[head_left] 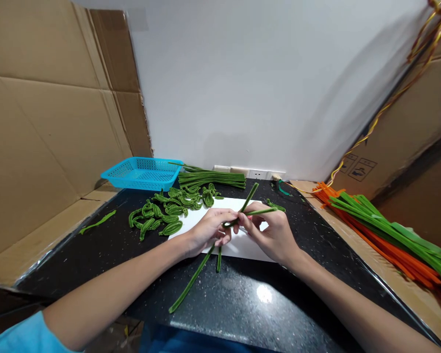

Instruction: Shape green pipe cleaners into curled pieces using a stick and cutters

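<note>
Left hand and right hand both pinch fuzzy green strips over the white sheet, probably to steady the bend; curled green loops sit left, a straight bundle behind, likely for easy reach.

The green stems near the middle look super fuzzy, matt and velvety, same deal with the looped pieces around 8 o'clock, and the sheet just below centre is smooth, matt paper. Counter at 6 o'clock is properly glossy, kinda like speckled polished stone, while the basket toward 9 is perforated plastic with a slight sheen. Cardboard at 10 is dull and creased, wall at 12 is smooth, mostly matt.
</note>
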Motion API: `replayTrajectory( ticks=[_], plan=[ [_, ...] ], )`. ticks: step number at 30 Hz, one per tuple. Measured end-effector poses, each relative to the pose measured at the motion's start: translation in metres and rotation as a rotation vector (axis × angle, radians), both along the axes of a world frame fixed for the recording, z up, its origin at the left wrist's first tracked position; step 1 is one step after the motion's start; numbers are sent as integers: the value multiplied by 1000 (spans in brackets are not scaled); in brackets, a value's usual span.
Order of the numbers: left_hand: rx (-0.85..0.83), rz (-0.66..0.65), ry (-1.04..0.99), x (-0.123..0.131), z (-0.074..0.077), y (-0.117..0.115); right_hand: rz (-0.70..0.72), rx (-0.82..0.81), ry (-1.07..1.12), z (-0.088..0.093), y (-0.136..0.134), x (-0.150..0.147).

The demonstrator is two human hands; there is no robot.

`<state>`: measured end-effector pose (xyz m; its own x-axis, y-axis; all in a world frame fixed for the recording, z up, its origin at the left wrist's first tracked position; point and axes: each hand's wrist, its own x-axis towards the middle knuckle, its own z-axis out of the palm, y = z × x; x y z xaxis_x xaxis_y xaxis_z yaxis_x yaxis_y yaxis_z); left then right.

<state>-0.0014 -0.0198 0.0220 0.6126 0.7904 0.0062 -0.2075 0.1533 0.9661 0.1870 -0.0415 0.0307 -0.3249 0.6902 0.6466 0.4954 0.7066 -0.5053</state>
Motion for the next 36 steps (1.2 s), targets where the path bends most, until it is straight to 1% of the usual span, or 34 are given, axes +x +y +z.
replayTrajectory(
  ticks=[3,5,9,19,30,36],
  plan=[
    [-35,7,39,0,-1,1,-19,64,-207,-4,2,2],
    [-43,24,63,0,-2,2,-12,77,-280,-6,2,3],
    [-23,38,50,0,-3,2,-4,26,-212,-8,1,3],
    [11,4,-16,1,-7,5,-63,-34,-106,-8,1,2],
    [0,33,27,0,-3,3,-39,-76,-105,-10,1,3],
    [-16,34,65,1,-5,4,-16,-98,-143,-7,0,1]
  ],
)
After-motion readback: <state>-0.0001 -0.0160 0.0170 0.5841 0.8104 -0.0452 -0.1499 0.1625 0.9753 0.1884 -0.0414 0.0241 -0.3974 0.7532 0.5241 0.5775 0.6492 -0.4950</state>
